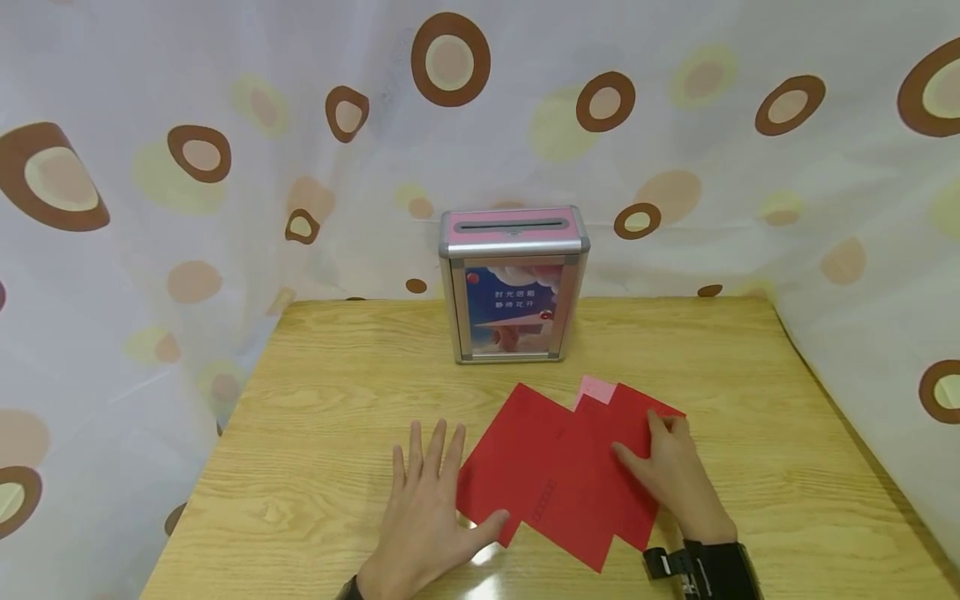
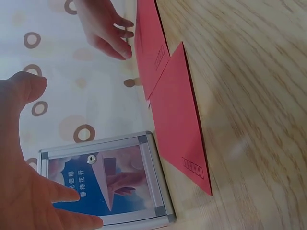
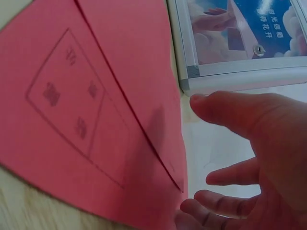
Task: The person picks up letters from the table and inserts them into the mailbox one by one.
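Here's the letter box [image 1: 577, 308], upright on the wooden table [image 1: 322, 400], slot [image 1: 513, 225] on top, spotted cloth [image 1: 300, 50] behind it. And in front of that box, on the person's side and fanning off to its right, lie the red envelopes [image 1: 570, 483], flat and overlapping, with a pink piece [image 1: 597, 388] peeking out at the edge closest to the box!

Now the hands. The left hand [image 1: 431, 521] is spread wide in front of the letter box and a little to its left, fingers long and straight, gripping nothing, its thumb beside the nearest corner of the left-end envelope. The right hand [image 1: 671, 467] is in front of the box and well to its right, over the right-end envelope [image 1: 641, 402]; thumb and fingers stand apart, no pinch to be seen, and whether the fingertips touch paper I can't tell.

So the step in hand, I'd judge, is arranging or picking out from this fan. The next move seems to call for thumb and fingers closing on just one edge, with the left hand steadying the others so they don't drag along.
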Demonstrator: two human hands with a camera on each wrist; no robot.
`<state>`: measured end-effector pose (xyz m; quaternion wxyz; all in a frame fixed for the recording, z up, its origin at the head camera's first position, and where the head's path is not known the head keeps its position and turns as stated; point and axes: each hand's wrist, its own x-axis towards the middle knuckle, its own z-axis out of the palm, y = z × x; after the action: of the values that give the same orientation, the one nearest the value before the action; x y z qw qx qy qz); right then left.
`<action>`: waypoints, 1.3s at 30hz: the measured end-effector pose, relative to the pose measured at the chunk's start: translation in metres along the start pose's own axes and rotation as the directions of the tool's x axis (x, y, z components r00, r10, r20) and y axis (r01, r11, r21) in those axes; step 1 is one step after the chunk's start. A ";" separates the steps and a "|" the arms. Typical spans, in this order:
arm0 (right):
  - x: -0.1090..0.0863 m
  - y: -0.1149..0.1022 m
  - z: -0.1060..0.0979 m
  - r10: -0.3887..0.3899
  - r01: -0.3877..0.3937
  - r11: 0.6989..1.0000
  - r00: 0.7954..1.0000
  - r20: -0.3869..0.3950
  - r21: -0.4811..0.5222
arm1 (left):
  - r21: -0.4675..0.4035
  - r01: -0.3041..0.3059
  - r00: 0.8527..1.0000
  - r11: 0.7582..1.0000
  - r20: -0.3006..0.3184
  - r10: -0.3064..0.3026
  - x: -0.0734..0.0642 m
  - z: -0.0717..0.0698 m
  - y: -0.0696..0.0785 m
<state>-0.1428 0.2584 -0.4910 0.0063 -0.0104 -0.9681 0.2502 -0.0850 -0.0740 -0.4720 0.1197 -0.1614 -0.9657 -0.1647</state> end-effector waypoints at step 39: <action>0.002 0.001 -0.006 0.113 -0.045 0.931 0.979 -0.168 0.362 | -0.216 0.024 0.992 0.976 0.130 0.005 0.002 0.021 0.014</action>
<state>-0.1448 0.2620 -0.4866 0.0882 -0.0713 -0.9006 0.4195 -0.0856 -0.0532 -0.4862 0.0376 -0.1792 -0.9484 -0.2589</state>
